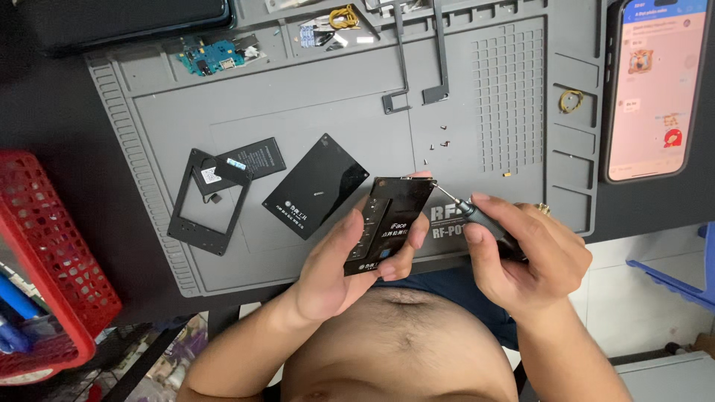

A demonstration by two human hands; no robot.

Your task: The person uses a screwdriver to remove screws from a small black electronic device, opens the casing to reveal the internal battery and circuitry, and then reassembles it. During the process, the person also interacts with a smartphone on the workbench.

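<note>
- Left hand (pixel 346 260): fingers wrapped around a small black rectangular device (pixel 389 223), held tilted above the near edge of the grey work mat (pixel 328 112).
- Right hand (pixel 521 253): fingers clenched on the dark handle of a screwdriver (pixel 477 216); its thin metal tip meets the device's upper right corner.
- Black back plate (pixel 316 186): lies flat near the mat's middle, just left of the held device and apart from it.
- Black rectangular frame (pixel 207 205): rests toward the mat's left edge, with a dark flat battery (pixel 257 160) overlapping its upper corner.
- Small loose screws (pixel 439 145): scattered on the mat beyond the device, beside the gridded section.
- Blue-green circuit board (pixel 208 56): at the mat's far left corner.
- Smartphone (pixel 655 85): screen lit, lying past the mat's right edge.
- Red perforated basket (pixel 48 253): off the mat's left edge.
</note>
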